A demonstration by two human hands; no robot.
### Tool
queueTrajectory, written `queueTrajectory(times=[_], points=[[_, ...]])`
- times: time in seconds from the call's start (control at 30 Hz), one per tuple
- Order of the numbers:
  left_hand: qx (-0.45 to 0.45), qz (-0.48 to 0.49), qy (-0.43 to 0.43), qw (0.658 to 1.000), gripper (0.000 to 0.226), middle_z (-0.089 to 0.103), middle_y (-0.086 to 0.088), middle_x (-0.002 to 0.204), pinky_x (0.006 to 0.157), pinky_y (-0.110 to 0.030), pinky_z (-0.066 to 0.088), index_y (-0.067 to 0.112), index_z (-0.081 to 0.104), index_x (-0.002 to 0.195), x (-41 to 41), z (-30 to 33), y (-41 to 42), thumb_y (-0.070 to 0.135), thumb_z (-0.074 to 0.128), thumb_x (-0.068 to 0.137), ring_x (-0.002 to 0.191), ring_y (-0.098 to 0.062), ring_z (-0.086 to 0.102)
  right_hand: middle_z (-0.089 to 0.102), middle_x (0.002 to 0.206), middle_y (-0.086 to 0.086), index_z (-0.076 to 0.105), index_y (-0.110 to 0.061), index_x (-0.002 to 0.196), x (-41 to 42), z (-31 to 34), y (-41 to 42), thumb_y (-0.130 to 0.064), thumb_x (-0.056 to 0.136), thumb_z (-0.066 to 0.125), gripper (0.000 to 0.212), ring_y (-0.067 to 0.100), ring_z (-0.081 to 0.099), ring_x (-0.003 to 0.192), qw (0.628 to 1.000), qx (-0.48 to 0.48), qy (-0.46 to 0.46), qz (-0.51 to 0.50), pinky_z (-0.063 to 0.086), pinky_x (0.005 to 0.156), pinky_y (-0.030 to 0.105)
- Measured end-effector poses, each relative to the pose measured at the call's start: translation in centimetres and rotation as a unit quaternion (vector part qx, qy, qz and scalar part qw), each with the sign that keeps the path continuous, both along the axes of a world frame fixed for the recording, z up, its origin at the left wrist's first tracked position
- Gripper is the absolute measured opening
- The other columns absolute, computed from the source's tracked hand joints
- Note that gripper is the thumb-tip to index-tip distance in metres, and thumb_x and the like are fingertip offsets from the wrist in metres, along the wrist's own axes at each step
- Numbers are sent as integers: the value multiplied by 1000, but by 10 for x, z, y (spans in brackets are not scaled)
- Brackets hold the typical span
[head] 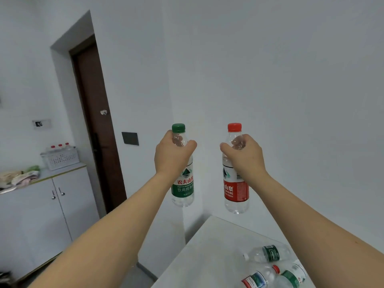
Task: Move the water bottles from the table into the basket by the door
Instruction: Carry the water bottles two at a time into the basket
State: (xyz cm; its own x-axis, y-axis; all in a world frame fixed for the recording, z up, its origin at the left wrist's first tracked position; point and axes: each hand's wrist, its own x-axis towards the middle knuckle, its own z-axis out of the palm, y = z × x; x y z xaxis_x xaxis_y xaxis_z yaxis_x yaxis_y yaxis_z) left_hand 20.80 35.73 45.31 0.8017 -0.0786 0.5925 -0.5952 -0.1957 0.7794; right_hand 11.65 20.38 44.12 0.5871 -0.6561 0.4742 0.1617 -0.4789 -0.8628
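My left hand grips the neck of an upright green-capped, green-labelled water bottle held in the air. My right hand grips the neck of an upright red-capped, red-labelled water bottle, also in the air, above the far end of the white table. Three more bottles lie on their sides on the table: a white-capped one with a green label, a red-capped one and another green-labelled one. The white perforated basket stands on a cabinet left of the door and holds three red-capped bottles.
A dark brown door is set in the white wall at left. The white cabinet below the basket has two doors with handles. Crumpled cloths lie on its top. Floor shows between cabinet and table.
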Motion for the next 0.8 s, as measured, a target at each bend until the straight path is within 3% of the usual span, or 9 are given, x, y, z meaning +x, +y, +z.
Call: queueTrajectory(times=[0.4, 0.8], points=[[-6, 71, -20, 997, 18, 65, 7, 78, 61, -28, 44, 18, 60, 88, 106, 13, 200, 30, 68, 77, 71, -9, 60, 62, 94, -5, 57, -19, 98, 126, 13, 180, -38, 75, 70, 32, 16, 65, 86, 997, 19, -27, 72, 54, 73, 34], [10, 160, -18, 987, 18, 65, 8, 81, 64, -31, 50, 23, 58, 86, 240, -6, 316, 34, 69, 76, 77, -12, 63, 63, 109, -1, 56, -20, 111, 274, -5, 269, -40, 80, 70, 39, 22, 64, 96, 994, 9, -3, 110, 55, 83, 40]])
